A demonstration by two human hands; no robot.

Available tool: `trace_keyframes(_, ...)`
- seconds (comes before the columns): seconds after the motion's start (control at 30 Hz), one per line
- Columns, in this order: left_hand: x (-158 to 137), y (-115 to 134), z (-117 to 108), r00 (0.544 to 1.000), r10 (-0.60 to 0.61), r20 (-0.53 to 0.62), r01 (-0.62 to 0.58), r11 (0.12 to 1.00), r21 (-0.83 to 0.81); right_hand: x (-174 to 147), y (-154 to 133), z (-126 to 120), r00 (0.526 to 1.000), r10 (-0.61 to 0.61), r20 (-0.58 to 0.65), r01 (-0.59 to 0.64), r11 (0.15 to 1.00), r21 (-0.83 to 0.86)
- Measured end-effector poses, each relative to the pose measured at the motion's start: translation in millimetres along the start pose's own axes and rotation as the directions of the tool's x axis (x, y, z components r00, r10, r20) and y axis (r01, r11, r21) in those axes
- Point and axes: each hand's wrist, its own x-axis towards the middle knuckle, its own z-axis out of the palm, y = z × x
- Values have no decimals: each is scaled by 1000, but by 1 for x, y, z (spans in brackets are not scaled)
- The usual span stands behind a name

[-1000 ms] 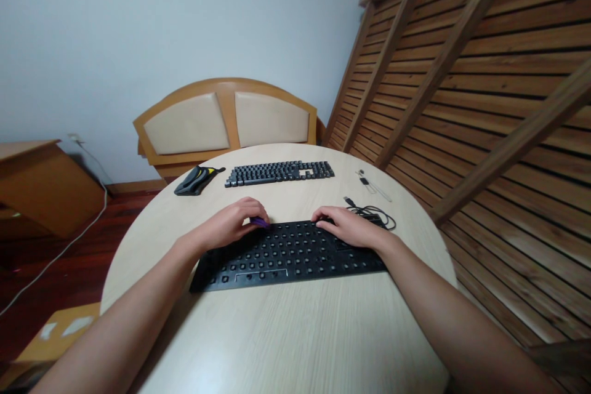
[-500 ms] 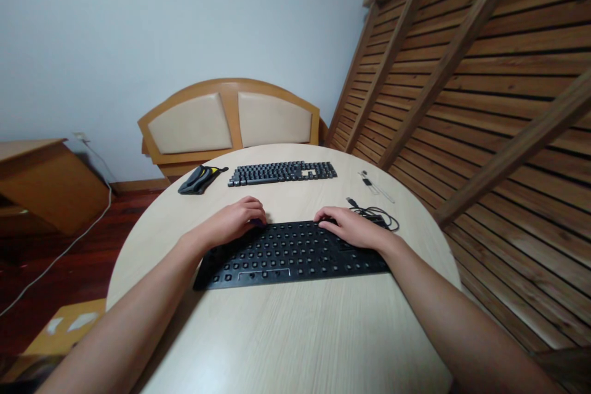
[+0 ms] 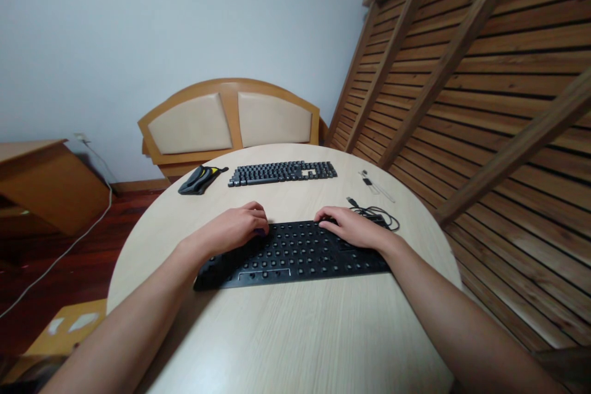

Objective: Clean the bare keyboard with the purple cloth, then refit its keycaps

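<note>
Black keyboard base (image 3: pixel 300 252), apparently being worked on: left fingers (image 3: pixel 259 217) curl round a purplish object (image 3: pixel 260 231); right fingers (image 3: pixel 325 213), loosely parted, should next brace the base.

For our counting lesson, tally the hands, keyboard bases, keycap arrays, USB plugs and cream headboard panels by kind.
Hands (left hand, right hand): 2
Keyboard base: 1
Keycap array: 1
USB plug: 1
Cream headboard panels: 2
Total: 7

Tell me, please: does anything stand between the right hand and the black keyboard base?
Nothing visible does: the right hand rests at the far edge of the keyboard base. The cable lies near its far right corner, not between.
</note>
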Motion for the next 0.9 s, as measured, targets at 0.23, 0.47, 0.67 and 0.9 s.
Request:
trace_keyframes(0.23, 4, 6, -2, 999, 27, 25, -28, 999, 32, 1, 2, 1, 1000, -14, 3, 14, 1000, 4)
trace_keyframes(0.47, 4, 7, 0, 998, 44, 34, -45, 999, 9, 1, 2, 1, 1000, -10, 3, 10, 1000, 5)
trace_keyframes(0.67, 7, 10, -3, 996, 65, 58, -67, 997, 47, 1, 2, 1, 1000, -13, -1, 13, 1000, 9)
trace_keyframes(0.9, -2, 14, 5, 998, 56, -18, -55, 997, 45, 0, 2, 1, 1000, -17, -1, 17, 1000, 4)
